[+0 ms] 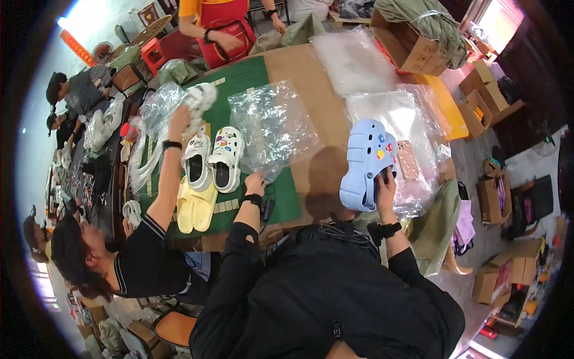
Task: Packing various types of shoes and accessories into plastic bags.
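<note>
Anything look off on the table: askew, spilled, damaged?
No spill visible, and the blue clog shows no obvious damage. Slightly untidy: the left white clog overlaps the yellow slides in this view, crowding two pairs together, and clear bags at right lie in a loose, crumpled pile.

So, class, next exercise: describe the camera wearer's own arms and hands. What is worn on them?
The left hand and right hand are ungloved. Black sleeves end short of the wrists, leaving part of each forearm uncovered. There is a dark left wristband and a dark right wristband, each with a small dark block beside it. Any markings are too small to read.
</note>
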{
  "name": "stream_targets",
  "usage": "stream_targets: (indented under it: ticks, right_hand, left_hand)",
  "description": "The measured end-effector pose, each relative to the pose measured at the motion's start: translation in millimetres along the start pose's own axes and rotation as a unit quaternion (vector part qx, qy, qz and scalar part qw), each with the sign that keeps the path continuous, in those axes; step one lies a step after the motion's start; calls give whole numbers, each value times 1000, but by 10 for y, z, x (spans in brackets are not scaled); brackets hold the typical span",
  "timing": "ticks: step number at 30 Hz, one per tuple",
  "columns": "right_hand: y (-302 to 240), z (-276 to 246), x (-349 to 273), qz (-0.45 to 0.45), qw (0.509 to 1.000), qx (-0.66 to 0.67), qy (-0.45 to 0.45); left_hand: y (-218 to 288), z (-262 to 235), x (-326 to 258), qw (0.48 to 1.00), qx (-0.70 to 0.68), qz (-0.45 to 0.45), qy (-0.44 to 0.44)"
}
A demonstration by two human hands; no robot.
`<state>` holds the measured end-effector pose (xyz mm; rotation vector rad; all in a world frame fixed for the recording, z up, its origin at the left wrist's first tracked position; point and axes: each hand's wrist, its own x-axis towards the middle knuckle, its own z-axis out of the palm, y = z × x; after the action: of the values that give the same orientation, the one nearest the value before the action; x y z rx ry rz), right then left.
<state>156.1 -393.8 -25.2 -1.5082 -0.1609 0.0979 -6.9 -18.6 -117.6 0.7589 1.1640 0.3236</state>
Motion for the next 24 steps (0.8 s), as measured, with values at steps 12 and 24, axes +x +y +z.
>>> stream_targets:
  ticks: [12, 24]
  right_hand:
    - [67, 5, 55, -40, 982, -186, -13]
    - [-38, 111, 358, -76, 989, -128, -6]
  left_hand:
    - [830, 278, -678, 978, -144, 86, -120]
    - [-9, -340, -1325, 864, 456, 124, -177]
